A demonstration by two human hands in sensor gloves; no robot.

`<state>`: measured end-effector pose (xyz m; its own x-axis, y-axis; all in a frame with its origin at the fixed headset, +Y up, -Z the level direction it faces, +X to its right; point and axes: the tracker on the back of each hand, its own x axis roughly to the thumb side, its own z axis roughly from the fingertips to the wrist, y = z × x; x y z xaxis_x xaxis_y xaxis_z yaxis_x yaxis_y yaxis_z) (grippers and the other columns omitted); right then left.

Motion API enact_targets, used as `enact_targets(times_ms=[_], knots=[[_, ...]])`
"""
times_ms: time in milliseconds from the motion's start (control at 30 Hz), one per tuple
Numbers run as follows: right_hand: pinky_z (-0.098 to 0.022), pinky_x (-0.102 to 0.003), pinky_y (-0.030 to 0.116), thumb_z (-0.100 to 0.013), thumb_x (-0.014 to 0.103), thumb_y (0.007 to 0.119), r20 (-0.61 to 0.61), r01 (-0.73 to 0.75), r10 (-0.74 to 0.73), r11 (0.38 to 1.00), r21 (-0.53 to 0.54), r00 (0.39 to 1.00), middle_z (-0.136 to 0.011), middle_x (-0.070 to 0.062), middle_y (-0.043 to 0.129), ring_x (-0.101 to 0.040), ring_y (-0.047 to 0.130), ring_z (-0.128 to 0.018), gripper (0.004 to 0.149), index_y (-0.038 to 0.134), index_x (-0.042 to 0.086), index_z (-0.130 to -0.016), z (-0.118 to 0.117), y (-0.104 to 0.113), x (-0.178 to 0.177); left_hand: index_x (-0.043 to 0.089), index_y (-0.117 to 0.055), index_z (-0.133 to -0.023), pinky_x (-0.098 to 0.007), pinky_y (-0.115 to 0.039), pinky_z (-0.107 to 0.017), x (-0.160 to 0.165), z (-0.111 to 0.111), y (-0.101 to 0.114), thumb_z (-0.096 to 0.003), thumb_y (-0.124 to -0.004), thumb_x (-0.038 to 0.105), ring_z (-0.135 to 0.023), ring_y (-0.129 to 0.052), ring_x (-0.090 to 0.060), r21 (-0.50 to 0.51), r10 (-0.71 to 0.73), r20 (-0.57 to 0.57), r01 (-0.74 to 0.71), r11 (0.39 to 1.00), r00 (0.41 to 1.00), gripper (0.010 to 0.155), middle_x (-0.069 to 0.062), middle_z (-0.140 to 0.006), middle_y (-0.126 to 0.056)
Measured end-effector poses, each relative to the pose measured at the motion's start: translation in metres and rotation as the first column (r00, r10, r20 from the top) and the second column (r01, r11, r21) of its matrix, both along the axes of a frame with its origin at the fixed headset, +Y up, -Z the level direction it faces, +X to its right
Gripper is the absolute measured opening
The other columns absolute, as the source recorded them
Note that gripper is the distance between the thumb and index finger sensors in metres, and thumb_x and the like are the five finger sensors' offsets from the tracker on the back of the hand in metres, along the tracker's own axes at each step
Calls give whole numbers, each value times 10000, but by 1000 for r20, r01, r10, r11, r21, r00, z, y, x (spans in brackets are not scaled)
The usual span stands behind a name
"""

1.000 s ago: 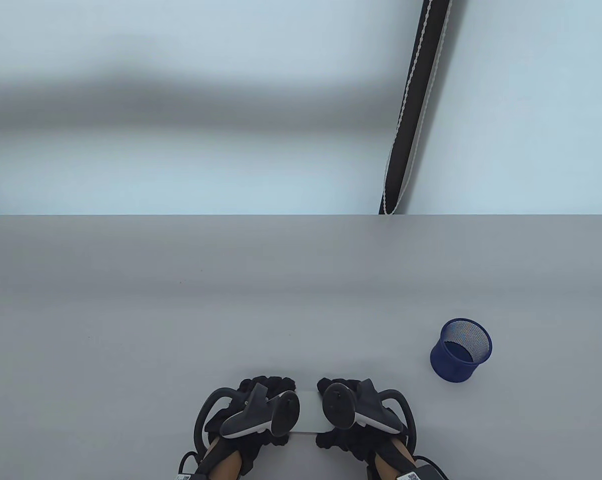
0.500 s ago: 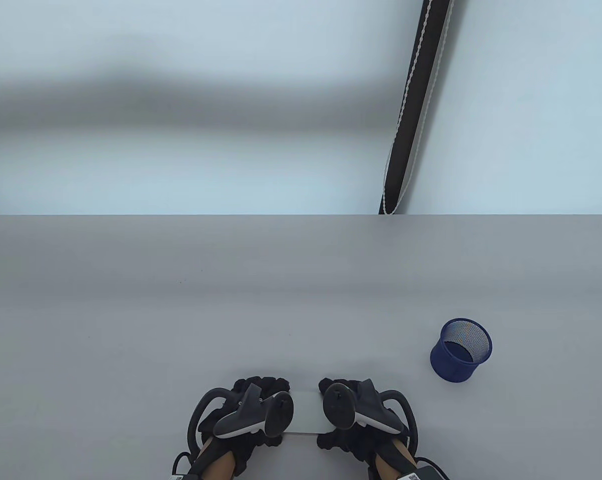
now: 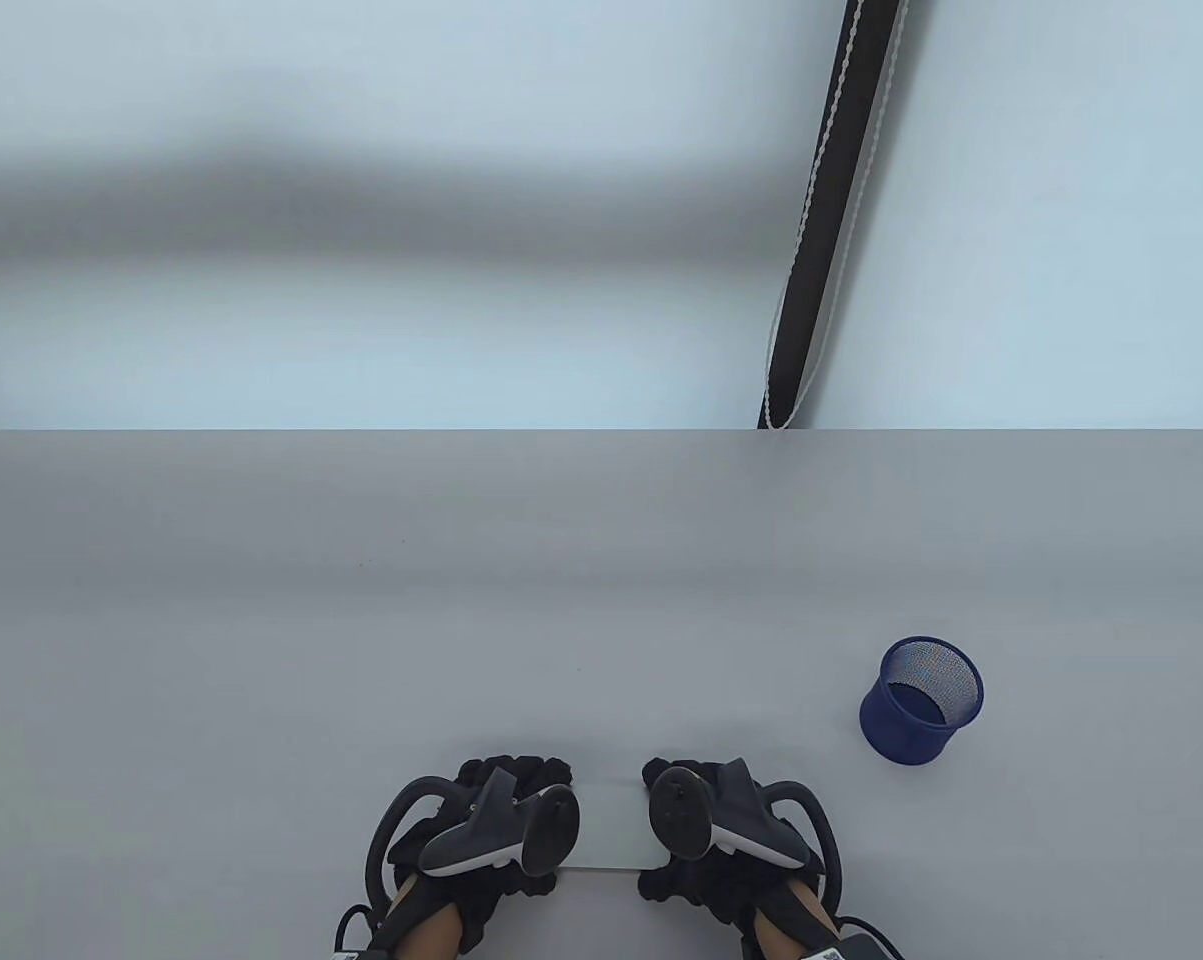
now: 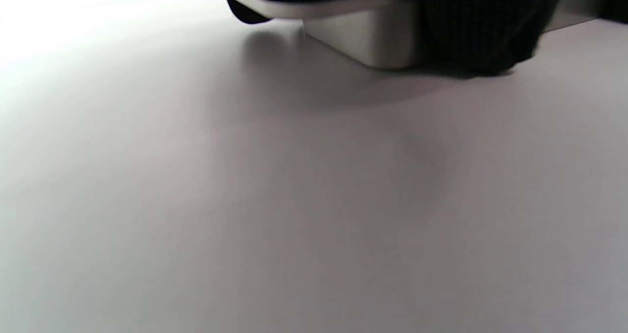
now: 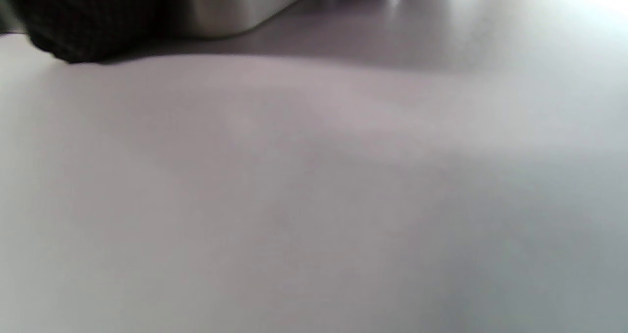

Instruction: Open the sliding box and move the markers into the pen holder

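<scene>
The worktop (image 3: 261, 620) carries all items. It is grey and flat, which gives a sliding lid a level base to travel on.

The box (image 3: 611, 825) lies flat on the worktop at its near edge, between the two hands. It is pale grey and low. Each end is covered by a hand, so only the middle of the lid shows. No markers are visible; they are judged to be inside, as the lid appears closed.

The left hand (image 3: 491, 825) covers the box's left end. In the left wrist view its glove wraps down over the box's side wall, with fingertips over the lid edge. This grip is clasped around the box, probably to pull one part sideways.

The right hand (image 3: 726, 825) covers the right end. In the right wrist view a gloved finger sits against the near side wall. This grip also clasps the box, probably as the counter-hold.

The holder (image 3: 921, 700) stands upright, ahead of and to the right of the right hand, well apart. Its mouth is open and within that hand's reach for later transfers.
</scene>
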<state>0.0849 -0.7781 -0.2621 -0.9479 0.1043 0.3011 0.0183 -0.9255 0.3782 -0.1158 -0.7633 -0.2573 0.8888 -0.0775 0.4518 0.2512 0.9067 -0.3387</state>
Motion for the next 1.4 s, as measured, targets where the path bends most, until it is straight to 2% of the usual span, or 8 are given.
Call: enact_targets(times_ms=[400,1400], knots=[[-745,-524,396,-391,652,672,13,-15,15,1000,-16,1000,-1038,15,335,-267,389,-982,756,277,330,-949,0,0,5,353,-329,-1059,-416,-562,-837,-11,1,-1,-421,-660,671,-1081,-582,-204,0,5,-8,-5,1000,1000,786,72,-1169,-443],[-751,-532,378,-429,613,678,71,-43,53,991,-127,996,-1045,22,283,-262,333,-1004,731,250,328,-949,-5,3,20,343,-325,-1060,-412,-563,-837,-23,2,-2,-410,-666,660,-1085,-578,-208,6,-5,-26,5,1000,1000,799,70,-1168,-440]])
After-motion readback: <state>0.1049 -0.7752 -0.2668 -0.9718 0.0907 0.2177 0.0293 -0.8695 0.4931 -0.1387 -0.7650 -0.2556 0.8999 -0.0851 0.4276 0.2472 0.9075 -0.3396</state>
